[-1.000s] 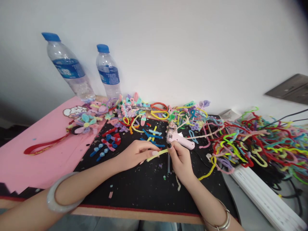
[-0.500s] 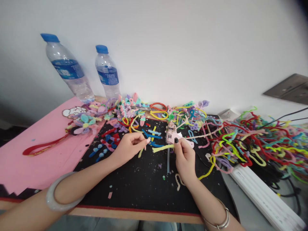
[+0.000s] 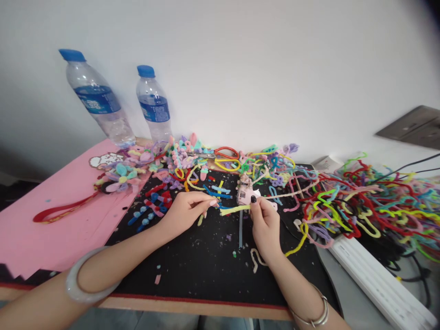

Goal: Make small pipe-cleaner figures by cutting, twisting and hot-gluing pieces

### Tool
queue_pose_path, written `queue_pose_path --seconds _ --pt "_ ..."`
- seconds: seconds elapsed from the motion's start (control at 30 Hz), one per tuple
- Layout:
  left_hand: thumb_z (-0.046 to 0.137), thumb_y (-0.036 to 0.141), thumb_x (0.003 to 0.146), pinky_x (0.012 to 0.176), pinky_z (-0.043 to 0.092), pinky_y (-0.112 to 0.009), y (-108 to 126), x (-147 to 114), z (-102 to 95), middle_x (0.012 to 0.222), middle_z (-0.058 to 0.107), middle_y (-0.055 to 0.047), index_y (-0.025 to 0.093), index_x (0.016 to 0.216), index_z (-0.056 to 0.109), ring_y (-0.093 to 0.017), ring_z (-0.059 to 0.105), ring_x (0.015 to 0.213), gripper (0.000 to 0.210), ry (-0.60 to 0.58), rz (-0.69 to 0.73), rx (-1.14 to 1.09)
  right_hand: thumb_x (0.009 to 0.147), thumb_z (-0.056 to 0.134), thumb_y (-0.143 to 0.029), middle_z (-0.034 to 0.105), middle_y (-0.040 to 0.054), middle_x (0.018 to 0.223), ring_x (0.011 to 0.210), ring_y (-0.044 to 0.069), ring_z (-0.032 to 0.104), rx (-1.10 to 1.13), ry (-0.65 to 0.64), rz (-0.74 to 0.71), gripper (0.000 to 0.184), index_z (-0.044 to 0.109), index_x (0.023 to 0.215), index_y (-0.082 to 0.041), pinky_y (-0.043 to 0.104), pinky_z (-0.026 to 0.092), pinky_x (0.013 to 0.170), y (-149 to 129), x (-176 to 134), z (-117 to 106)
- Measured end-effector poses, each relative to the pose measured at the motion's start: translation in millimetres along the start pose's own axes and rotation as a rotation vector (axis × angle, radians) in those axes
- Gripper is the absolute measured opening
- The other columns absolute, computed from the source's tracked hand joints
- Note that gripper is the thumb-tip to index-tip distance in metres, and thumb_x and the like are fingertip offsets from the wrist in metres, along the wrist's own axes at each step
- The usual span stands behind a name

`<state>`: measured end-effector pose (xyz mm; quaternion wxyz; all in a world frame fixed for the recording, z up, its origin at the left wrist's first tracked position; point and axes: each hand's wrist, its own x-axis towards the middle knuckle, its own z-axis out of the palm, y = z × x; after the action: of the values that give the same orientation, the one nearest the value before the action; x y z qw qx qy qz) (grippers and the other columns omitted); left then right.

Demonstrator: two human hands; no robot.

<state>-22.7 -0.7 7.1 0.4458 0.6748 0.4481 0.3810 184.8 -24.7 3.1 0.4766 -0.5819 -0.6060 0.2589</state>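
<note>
A short pale-yellow pipe cleaner (image 3: 235, 210) is pinched between the thumb and fingers of my right hand (image 3: 266, 227), its free end pointing left. My left hand (image 3: 187, 210) has thumb and forefinger pressed together just left of that end; anything between them is too small to make out. Short blue pipe cleaner pieces (image 3: 223, 195) lie on the black mat (image 3: 192, 270) just beyond my left fingertips. Behind my right hand is a pale pink glue gun (image 3: 244, 195), partly hidden, with a translucent glue stick (image 3: 240, 231) jutting toward me.
Scissors (image 3: 227, 164) with red and yellow handles lie among finished pipe cleaner pieces at the back. Two water bottles (image 3: 153, 107) stand against the wall. Pink paper (image 3: 68, 197) covers the left side. A tangle of pipe cleaners (image 3: 360, 197) and a white power strip (image 3: 381, 279) occupy the right.
My left fingertips have shifted slightly to the right, closer to the yellow pipe cleaner's end. My right hand stays nearly in place, still holding that piece.
</note>
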Motion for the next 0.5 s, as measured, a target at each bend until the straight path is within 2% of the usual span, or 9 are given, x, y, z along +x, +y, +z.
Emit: queue_pose_path --seconds 0.07,0.13,0.27,0.33,0.43,0.5 --pt "0.058 0.035 0.08 0.05 0.042 -0.021 -4 0 0.7 0.064 0.064 -0.002 0.014 0.081 0.07 -0.012 0.055 0.055 0.024 0.002 -0.024 -0.01 0.092 0.041 -0.034 0.032 -0.0051 0.057 0.053 0.011 0.03 0.003 0.003 0.001 0.035 0.035 0.06 -0.02 0.025 0.024 0.05 1 0 0" --pt "0.063 0.036 0.077 0.053 0.043 -0.022 -7 0 0.8 0.066 0.064 -0.003 0.013 0.073 0.068 -0.013 0.057 0.058 0.023 0.008 -0.053 -0.02 0.092 0.041 -0.034 0.032 -0.0052 0.057 0.053 0.011 0.03 0.008 -0.001 0.002 0.035 0.035 0.061 -0.02 0.025 0.024 0.05 1 0 0" --pt "0.062 0.035 0.078 0.049 0.038 -0.02 -4 0 -1.1 0.055 0.054 0.002 0.013 0.059 0.054 -0.009 0.049 0.049 0.03 0.024 -0.084 -0.102 0.092 0.041 -0.034 0.032 -0.0053 0.058 0.053 0.011 0.03 0.007 -0.001 0.006 0.035 0.035 0.061 -0.02 0.025 0.025 0.051 2 0 -1" --pt "0.059 0.036 0.08 0.049 0.037 -0.019 0 1 -2.4 0.053 0.051 0.003 0.014 0.057 0.05 -0.008 0.047 0.048 0.033 -0.005 -0.093 -0.18 0.092 0.041 -0.034 0.032 -0.0053 0.058 0.054 0.011 0.03 0.006 0.002 0.006 0.035 0.035 0.061 -0.02 0.025 0.025 0.051 2 0 -1" --pt "0.054 0.038 0.083 0.049 0.037 -0.019 3 4 -3.2 0.056 0.056 0.001 0.012 0.06 0.055 -0.009 0.049 0.05 0.034 -0.076 -0.128 -0.288 0.092 0.041 -0.034 0.031 -0.0053 0.058 0.054 0.011 0.03 0.007 0.0 -0.002 0.035 0.035 0.06 -0.02 0.025 0.024 0.051 1 1 -1" --pt "0.051 0.039 0.085 0.046 0.034 -0.019 3 5 -2.3 0.059 0.059 -0.001 0.011 0.067 0.061 -0.008 0.049 0.049 0.035 -0.082 -0.149 -0.352 0.092 0.041 -0.034 0.031 -0.0053 0.058 0.054 0.011 0.03 0.007 -0.003 -0.006 0.035 0.034 0.06 -0.02 0.025 0.024 0.051 1 1 -1"
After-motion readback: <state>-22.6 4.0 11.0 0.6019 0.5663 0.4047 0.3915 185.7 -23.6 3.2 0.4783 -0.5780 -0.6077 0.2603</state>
